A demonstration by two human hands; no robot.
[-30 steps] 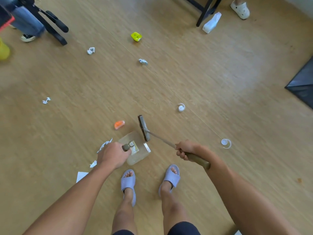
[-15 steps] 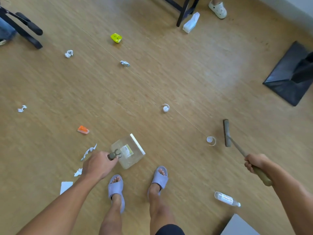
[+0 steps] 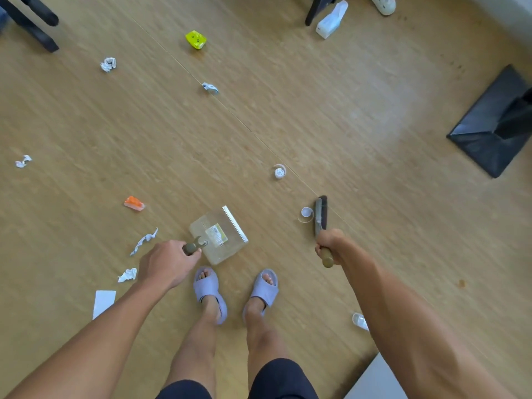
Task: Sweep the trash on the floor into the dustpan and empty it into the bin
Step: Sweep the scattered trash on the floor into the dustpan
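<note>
Fingers of the left hand (image 3: 168, 262) are wrapped around the olive handle of the clear dustpan (image 3: 220, 234), and those of the right hand (image 3: 328, 244) are clenched on the handle of the brush (image 3: 320, 211); the dustpan lies flat on the wooden floor (image 3: 359, 116) just ahead of the person's feet in lilac slippers (image 3: 210, 292), its metal-edged lip turned away to the upper right; the brush head rests on the floor to the right of the pan, apart from it, with a small white ring-shaped cap (image 3: 306, 213) just beside its left edge. A second white cap (image 3: 279, 171) lies farther out, near a thin seam in the boards; an orange scrap (image 3: 134, 203) sits left of the pan; crumpled paper bits (image 3: 144, 241) lie near the left hand, with another (image 3: 127, 275) below it and a flat white card (image 3: 104, 303) beside the forearm. Farther off are more paper wads (image 3: 108, 64), a blue-white wrapper (image 3: 210, 88) and a yellow-green object (image 3: 195, 39). A black bin bag (image 3: 489, 125) sits at the right edge, well apart from the brush.
</note>
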